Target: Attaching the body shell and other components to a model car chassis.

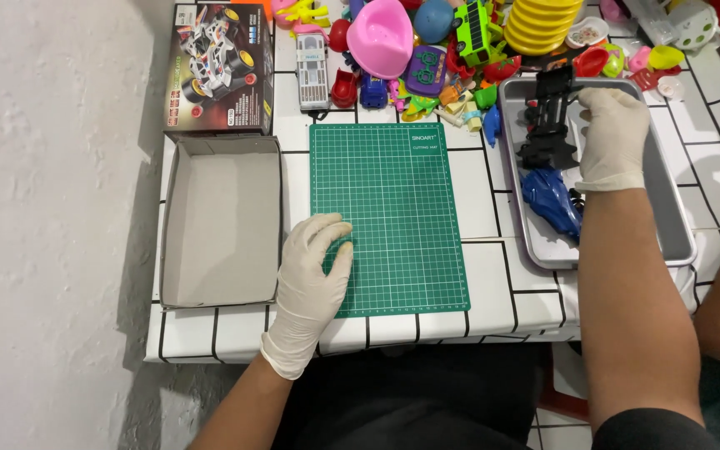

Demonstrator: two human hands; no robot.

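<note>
My left hand [314, 271], in a white glove, rests flat with fingers apart on the lower left corner of a green cutting mat [393, 208]. My right hand [614, 133], also gloved, reaches into a grey metal tray [677, 225] and grips a black toy car chassis [547, 117] by its right side. A blue toy car shell [550, 200] lies in the tray just below the chassis.
An open grey cardboard box [222, 221] sits left of the mat, with its printed lid [218, 67] behind it. A heap of colourful plastic toys [460, 42] fills the back of the white tiled table [502, 292]. The table's front edge is near my body.
</note>
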